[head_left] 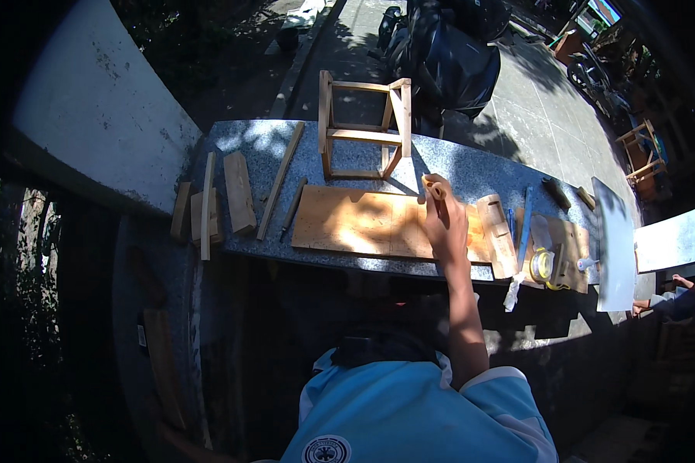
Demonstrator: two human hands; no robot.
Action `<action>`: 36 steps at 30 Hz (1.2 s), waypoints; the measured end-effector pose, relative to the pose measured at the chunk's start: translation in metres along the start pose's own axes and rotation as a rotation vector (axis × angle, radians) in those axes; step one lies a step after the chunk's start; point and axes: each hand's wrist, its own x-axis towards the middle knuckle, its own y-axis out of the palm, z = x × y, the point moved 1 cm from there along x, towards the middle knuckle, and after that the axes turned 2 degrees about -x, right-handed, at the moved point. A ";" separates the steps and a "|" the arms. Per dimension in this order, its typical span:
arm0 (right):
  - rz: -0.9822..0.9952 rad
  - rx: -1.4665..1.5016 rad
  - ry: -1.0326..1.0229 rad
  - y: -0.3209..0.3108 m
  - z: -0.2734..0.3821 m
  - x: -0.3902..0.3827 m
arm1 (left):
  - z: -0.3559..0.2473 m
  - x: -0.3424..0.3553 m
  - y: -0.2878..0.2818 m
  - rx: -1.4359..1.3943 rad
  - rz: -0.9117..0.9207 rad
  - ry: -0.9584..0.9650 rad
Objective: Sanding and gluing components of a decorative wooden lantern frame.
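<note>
My right hand (445, 224) reaches over the workbench, its fingers closed round a short brown wooden piece (438, 189) seen nearly end-on. Its exact kind does not show. Beneath that hand lies a long flat wooden board (347, 224), dappled with sunlight. Beyond the board stands a small wooden stool frame (364, 137) with legs and crossbars and no seat panel. My left hand (166, 423) is down in deep shade at the lower left, near a wooden plank (164, 363) on a lower surface. Its fingers are too dark to make out.
On the speckled bench top (239, 135), wood blocks (239, 193) and thin strips (281, 181) lie left. A hollowed wooden block (497, 235), blue tool (525, 224) and yellow tape roll (541, 265) lie right. A white pillar (104, 100) rises left; a covered motorbike (448, 65) stands beyond.
</note>
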 end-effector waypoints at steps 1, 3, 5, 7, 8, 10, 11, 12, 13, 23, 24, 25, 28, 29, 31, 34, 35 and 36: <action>0.105 -0.027 -0.024 0.002 0.001 -0.003 | 0.002 0.000 0.000 -0.001 0.000 0.000; 0.235 -0.163 -0.114 0.010 0.006 -0.012 | 0.006 0.001 -0.003 -0.001 -0.007 -0.006; 0.283 0.080 -0.194 0.020 0.013 -0.022 | 0.014 0.001 -0.010 0.001 -0.014 -0.010; 0.394 0.064 -0.207 0.025 0.016 -0.023 | 0.021 0.002 -0.018 0.005 -0.024 -0.010; 0.315 0.365 -0.147 0.025 0.016 -0.022 | 0.025 0.002 -0.023 0.007 -0.031 -0.009; 0.179 0.279 -0.147 0.016 0.009 -0.007 | 0.032 0.002 -0.029 0.010 -0.045 -0.018; 0.135 0.233 -0.037 0.012 0.003 -0.002 | 0.036 0.002 -0.032 0.013 -0.051 -0.024; 0.083 0.178 -0.112 0.007 0.000 0.003 | 0.039 0.002 -0.034 0.019 -0.062 -0.027; 0.109 0.181 -0.094 0.008 -0.002 0.005 | 0.043 0.002 -0.036 0.025 -0.068 -0.035; 0.362 0.358 -0.230 0.032 0.021 -0.010 | -0.018 -0.020 -0.128 0.318 -0.755 0.168; 0.304 0.384 -0.237 0.028 0.019 -0.009 | -0.045 -0.036 -0.131 0.171 -0.739 0.289; 0.180 0.260 -0.354 0.023 0.018 -0.009 | -0.075 -0.052 -0.135 0.024 -0.684 0.323; 0.134 0.084 -0.114 0.007 0.001 -0.016 | -0.171 -0.139 -0.095 -0.695 -0.082 0.517; 0.149 0.086 -0.109 0.002 -0.004 -0.021 | -0.203 -0.170 -0.071 -0.918 0.268 0.456; 0.146 0.125 -0.087 -0.006 -0.014 -0.032 | -0.261 -0.226 -0.022 -0.961 0.734 0.491; 0.151 0.096 -0.057 -0.020 -0.025 -0.044 | -0.321 -0.274 0.035 -0.858 1.029 0.580; 0.151 0.149 0.027 -0.027 -0.028 -0.046 | -0.331 -0.284 0.047 -0.788 1.073 0.577; 0.093 0.135 0.051 -0.033 -0.030 -0.048 | -0.336 -0.290 0.053 -0.829 1.054 0.607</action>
